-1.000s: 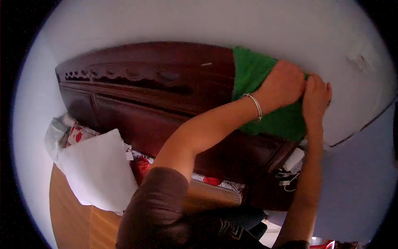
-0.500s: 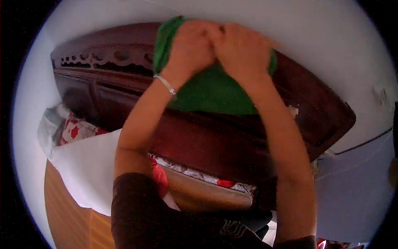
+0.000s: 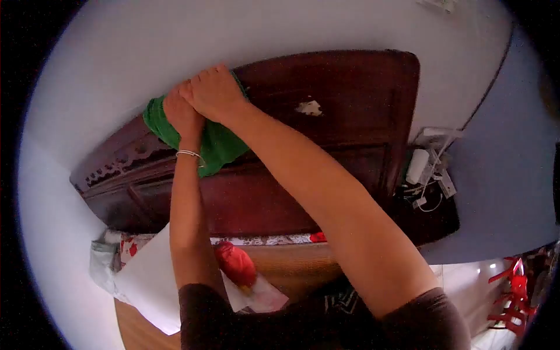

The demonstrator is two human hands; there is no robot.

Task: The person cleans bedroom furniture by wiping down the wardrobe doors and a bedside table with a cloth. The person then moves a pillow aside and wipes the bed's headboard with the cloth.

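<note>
A green cloth [image 3: 223, 153] is draped over the top edge of a dark reddish-brown wooden headboard [image 3: 338, 81]. My left hand [image 3: 184, 114], with a thin bracelet at its wrist, presses on the cloth, its fingers closed at the upper edge. Overlapping it from the right, my right hand [image 3: 217, 93] has its fingers bent over the top of the cloth and the board. My palms and part of the cloth are hidden. To the right of my hands, a pale, torn-looking patch [image 3: 309, 108] shows on the headboard.
Below the headboard lie a white sheet [image 3: 146, 280], a red bundle [image 3: 236, 263] and a brown mat [image 3: 291, 259]. A dark bedside surface [image 3: 434, 221] at right holds white cables and a white adapter [image 3: 417, 166]. Red strapped items [image 3: 513, 297] stand at lower right.
My view has swung to the right, bringing the bedside surface and cables into sight. Both hands and the cloth now appear further left, with the pale patch uncovered by my right arm.
</note>
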